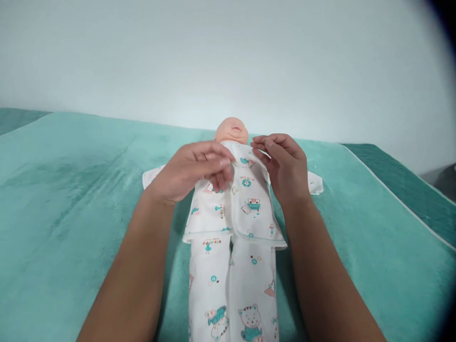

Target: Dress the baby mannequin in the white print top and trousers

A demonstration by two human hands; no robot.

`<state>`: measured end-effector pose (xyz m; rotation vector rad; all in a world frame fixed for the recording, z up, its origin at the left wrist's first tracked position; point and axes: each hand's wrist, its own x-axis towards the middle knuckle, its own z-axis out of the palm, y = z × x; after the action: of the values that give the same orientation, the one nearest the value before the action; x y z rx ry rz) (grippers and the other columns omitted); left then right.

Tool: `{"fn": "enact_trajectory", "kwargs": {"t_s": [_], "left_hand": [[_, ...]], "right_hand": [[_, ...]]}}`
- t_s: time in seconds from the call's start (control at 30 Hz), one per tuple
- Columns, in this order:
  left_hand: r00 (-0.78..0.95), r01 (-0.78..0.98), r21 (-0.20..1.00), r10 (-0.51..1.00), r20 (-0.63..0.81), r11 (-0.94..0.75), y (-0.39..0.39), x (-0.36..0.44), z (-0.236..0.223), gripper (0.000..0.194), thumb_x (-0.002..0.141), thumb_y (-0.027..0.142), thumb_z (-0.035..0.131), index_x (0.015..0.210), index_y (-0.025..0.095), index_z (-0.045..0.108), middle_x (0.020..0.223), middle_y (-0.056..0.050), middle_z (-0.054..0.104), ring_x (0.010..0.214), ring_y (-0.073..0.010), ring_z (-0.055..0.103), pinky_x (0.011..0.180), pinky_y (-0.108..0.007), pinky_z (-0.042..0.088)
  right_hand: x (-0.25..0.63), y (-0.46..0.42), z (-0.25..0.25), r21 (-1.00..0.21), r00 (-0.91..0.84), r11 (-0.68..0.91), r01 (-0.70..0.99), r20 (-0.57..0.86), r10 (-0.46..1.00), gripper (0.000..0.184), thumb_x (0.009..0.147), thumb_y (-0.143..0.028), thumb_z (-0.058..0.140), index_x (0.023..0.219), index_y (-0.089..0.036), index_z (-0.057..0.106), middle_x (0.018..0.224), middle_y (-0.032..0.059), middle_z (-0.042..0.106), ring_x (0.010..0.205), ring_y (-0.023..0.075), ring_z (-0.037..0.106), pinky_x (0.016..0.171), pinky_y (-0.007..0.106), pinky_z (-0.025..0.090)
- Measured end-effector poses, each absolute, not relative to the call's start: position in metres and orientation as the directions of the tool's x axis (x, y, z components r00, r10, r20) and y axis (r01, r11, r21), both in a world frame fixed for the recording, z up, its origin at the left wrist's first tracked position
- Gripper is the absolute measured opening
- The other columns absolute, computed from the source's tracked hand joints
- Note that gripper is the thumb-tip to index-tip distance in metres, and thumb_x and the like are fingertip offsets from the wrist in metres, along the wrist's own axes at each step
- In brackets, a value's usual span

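Observation:
A baby doll (pixel 232 130) lies on its back, its head at the far end. It wears a white printed jacket (pixel 251 221) with round snaps down the front and matching white trousers (pixel 252 275). Over the jacket's left chest hovers my left hand (pixel 199 166), fingers loosely bent and slightly blurred, with nothing visible in them. My right hand (pixel 285 164) is beside the doll's shoulder on the right, fingers loosely curled, no object showing between them. Both sleeves stretch outward, partly hidden behind my hands; the right cuff (pixel 315 184) shows past my wrist.
A teal plush blanket (pixel 89 228) spreads under the doll on all sides. Darker teal cloth (pixel 399 175) shows beyond its pale edge at the right. A plain white wall (pixel 228 61) rises behind. Something dark (pixel 447 183) sits at the far right edge.

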<state>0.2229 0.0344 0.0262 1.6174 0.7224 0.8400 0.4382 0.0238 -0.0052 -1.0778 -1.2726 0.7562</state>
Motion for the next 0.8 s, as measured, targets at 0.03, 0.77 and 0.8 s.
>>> {"fn": "enact_trajectory", "kwargs": {"t_s": [0.03, 0.77, 0.8], "left_hand": [[0.447, -0.004, 0.967, 0.864, 0.23, -0.256, 0.036, 0.225, 0.024, 0.021, 0.086, 0.038, 0.067, 0.096, 0.021, 0.071, 0.083, -0.005, 0.076, 0.072, -0.0169, 0.071, 0.065, -0.031, 0.058], [0.42, 0.477, 0.74, 0.863, 0.282, -0.474, 0.054, 0.241, -0.001, 0.052, 0.099, 0.051, 0.037, 0.143, 0.029, 0.054, 0.157, -0.001, 0.045, 0.147, -0.0241, 0.036, 0.123, -0.044, 0.025], [0.411, 0.47, 0.749, 0.867, 0.281, -0.466, 0.055, 0.241, -0.002, 0.052, 0.099, 0.051, 0.038, 0.143, 0.029, 0.054, 0.156, -0.001, 0.046, 0.146, -0.0246, 0.038, 0.122, -0.044, 0.027]], "right_hand": [[0.437, 0.026, -0.008, -0.921, 0.201, 0.36, 0.15, 0.385, 0.901, 0.018, 0.093, -0.043, 0.053, 0.101, -0.028, 0.059, 0.123, 0.0044, 0.066, 0.117, 0.0203, 0.061, 0.093, 0.035, 0.052], [0.53, 0.029, -0.082, -0.377, 0.149, -0.043, 0.925, 0.258, 0.955, 0.057, 0.099, -0.057, 0.031, 0.14, -0.024, 0.052, 0.145, 0.0109, 0.055, 0.134, 0.0328, 0.047, 0.112, 0.056, 0.03], [0.54, 0.025, -0.082, -0.38, 0.169, -0.067, 0.923, 0.242, 0.956, 0.057, 0.098, -0.058, 0.03, 0.139, -0.025, 0.053, 0.145, 0.0108, 0.055, 0.134, 0.033, 0.047, 0.111, 0.056, 0.031]]}}
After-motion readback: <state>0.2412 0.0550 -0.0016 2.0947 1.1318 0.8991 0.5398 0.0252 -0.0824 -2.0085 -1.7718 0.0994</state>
